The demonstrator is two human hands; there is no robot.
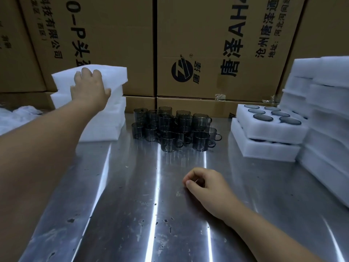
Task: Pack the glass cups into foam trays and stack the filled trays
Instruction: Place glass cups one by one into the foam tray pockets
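Our left hand (88,86) grasps the top white foam tray (115,72) of the left stack, fingers over its top, thumb on its front face. Our right hand (205,184) rests on the scuffed steel table (132,214), fingers loosely curled and holding nothing. The smoky grey glass cups (173,127) stand clustered mid-table; six more sit in the filled white foam tray (273,135) at right.

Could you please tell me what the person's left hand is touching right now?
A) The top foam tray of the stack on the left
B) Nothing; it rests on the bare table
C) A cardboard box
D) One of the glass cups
A: the left hand lies on the top foam tray of the left stack, fingers on its upper face and thumb at its front edge, while the glass cups stand apart from it mid-table.
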